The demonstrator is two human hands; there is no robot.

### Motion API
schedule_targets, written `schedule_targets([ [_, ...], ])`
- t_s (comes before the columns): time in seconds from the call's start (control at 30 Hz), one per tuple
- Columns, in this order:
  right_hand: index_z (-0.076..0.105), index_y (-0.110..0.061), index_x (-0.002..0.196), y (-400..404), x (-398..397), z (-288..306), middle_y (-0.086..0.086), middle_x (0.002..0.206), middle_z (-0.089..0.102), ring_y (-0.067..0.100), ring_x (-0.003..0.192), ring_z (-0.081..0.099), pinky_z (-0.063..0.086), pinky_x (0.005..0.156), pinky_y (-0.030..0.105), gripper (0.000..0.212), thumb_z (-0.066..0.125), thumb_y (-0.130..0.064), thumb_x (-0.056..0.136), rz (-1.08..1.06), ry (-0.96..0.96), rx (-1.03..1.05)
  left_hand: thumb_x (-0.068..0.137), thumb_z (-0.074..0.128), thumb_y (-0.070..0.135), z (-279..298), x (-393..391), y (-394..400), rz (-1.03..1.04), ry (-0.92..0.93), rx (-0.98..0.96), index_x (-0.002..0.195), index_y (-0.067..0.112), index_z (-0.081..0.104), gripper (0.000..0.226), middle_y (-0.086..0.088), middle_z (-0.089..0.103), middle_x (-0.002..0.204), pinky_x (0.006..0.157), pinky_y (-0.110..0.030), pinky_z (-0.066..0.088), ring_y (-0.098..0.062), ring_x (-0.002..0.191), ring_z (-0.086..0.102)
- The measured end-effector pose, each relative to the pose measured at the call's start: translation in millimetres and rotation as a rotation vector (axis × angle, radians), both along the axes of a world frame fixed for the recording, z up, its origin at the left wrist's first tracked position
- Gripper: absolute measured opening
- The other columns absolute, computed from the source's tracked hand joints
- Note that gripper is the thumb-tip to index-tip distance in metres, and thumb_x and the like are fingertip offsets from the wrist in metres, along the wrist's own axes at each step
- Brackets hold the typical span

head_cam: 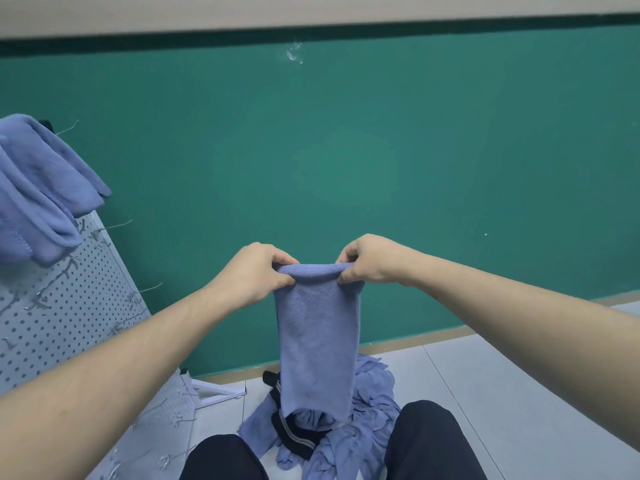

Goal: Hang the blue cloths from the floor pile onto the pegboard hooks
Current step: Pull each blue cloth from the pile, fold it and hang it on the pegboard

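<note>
**Blue cloth held up by both hands over the floor pile**

The left hand (254,271) and the right hand (369,259) are raised side by side in the middle of the view, each pinching one top corner of a folded blue cloth (318,341) between thumb and curled fingers. The top edge of the cloth is stretched between the two hands, and the rest hangs straight down as a narrow strip, its lower end just above the pile of blue cloths (367,414) on the floor. Whether the hanging end touches the pile cannot be told.

The pile lies on the pale tiled floor (519,393), between the person's dark-trousered knees (429,441) at the near edge. A dark strap with a light stripe (294,434) lies tangled in the pile, to the left of its middle.

At the left stands a white pegboard (86,299), tilted, with thin metal hooks (145,291) sticking out of it. Several blue cloths already hang on it (38,195) at the far left, draped over its upper part, well apart from the cloth in the hands.

Behind everything runs a green wall (381,150), with a pale band above and a tan skirting strip where it meets the floor
</note>
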State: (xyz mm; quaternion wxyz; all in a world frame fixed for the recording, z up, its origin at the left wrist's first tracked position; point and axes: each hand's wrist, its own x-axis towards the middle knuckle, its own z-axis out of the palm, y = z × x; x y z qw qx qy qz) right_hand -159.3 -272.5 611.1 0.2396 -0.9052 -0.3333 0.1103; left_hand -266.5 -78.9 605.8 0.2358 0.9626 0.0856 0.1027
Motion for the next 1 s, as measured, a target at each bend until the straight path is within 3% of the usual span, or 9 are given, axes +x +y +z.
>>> schedule_targets([
  [0.13,0.071,-0.026,0.088,-4,2,2,-0.009,0.087,0.068,0.012,0.08,0.06,0.048,0.068,0.024,0.005,0.07,-0.028,0.084,-0.027,0.054,0.092,0.089,0.069,0.023,0,1,6,0.017,-0.039,-0.043,0.084,0.031,0.071,0.009,0.018,0.069,0.083,0.063,-0.015,0.043,-0.004,0.076,0.061],
  [0.37,0.066,-0.022,0.095,-10,6,-6,-0.007,0.094,0.067,0.005,0.084,0.057,0.044,0.072,0.024,0.015,0.069,-0.035,0.09,-0.07,0.304,0.504,0.089,0.073,0.025,-5,-3,12,0.04,-0.122,-0.553,0.093,0.019,0.067,0.009,0.001,0.076,0.089,0.081,-0.028,0.053,-0.012,0.08,0.065],
  [0.47,0.066,-0.02,0.104,-9,9,-12,-0.008,0.097,0.072,0.005,0.081,0.064,0.055,0.082,0.033,0.021,0.068,-0.038,0.092,-0.077,0.41,0.665,0.091,0.073,0.019,-5,-3,8,0.057,-0.185,-0.708,0.095,0.014,0.065,0.011,0.002,0.074,0.077,0.067,-0.023,0.056,-0.009,0.069,0.067],
  [0.57,0.063,-0.022,0.104,-4,8,-13,-0.009,0.094,0.07,0.007,0.08,0.063,0.056,0.086,0.035,0.022,0.056,-0.042,0.099,-0.134,0.31,0.702,0.092,0.071,0.017,-5,-1,1,0.053,-0.23,-0.831,0.095,0.013,0.065,0.009,0.005,0.07,0.073,0.065,-0.027,0.055,-0.011,0.064,0.062],
  [0.7,0.048,-0.014,0.102,1,-4,-14,-0.002,0.089,0.055,0.013,0.079,0.051,0.04,0.07,0.028,0.031,0.035,-0.042,0.107,-0.179,0.057,0.636,0.094,0.068,0.024,-4,4,-10,0.083,-0.288,-0.888,0.097,0.015,0.065,0.01,0.002,0.07,0.085,0.071,-0.034,0.051,-0.016,0.074,0.061],
  [0.77,0.044,-0.014,0.098,2,-5,-15,-0.003,0.085,0.049,0.015,0.076,0.047,0.036,0.065,0.028,0.034,0.033,-0.045,0.107,-0.205,0.032,0.625,0.095,0.066,0.027,-4,6,-14,0.103,-0.31,-0.878,0.095,0.018,0.063,0.009,0.004,0.068,0.083,0.068,-0.033,0.047,-0.016,0.072,0.058],
  [0.83,0.05,-0.016,0.095,2,-5,-13,-0.007,0.084,0.051,0.012,0.075,0.049,0.037,0.066,0.028,0.044,0.038,-0.058,0.102,-0.255,0.147,0.653,0.096,0.065,0.028,-4,7,-16,0.109,-0.328,-0.872,0.093,0.021,0.06,0.01,0.004,0.066,0.081,0.063,-0.03,0.043,-0.016,0.07,0.055],
  [0.9,0.064,-0.016,0.098,3,-5,-10,-0.01,0.087,0.066,0.011,0.078,0.063,0.049,0.072,0.028,0.054,0.053,-0.068,0.091,-0.262,0.387,0.687,0.096,0.066,0.029,-5,6,-17,0.109,-0.344,-0.874,0.092,0.022,0.061,0.009,0.004,0.066,0.08,0.06,-0.029,0.041,-0.015,0.069,0.056],
  [1.0,0.072,-0.017,0.108,3,-2,-14,-0.001,0.103,0.078,0.017,0.093,0.074,0.059,0.086,0.032,0.036,0.073,-0.047,0.087,-0.175,0.642,0.744,0.094,0.069,0.03,-6,6,-17,0.136,-0.349,-0.94,0.094,0.023,0.064,0.009,0.005,0.071,0.083,0.063,-0.03,0.046,-0.015,0.072,0.061],
])
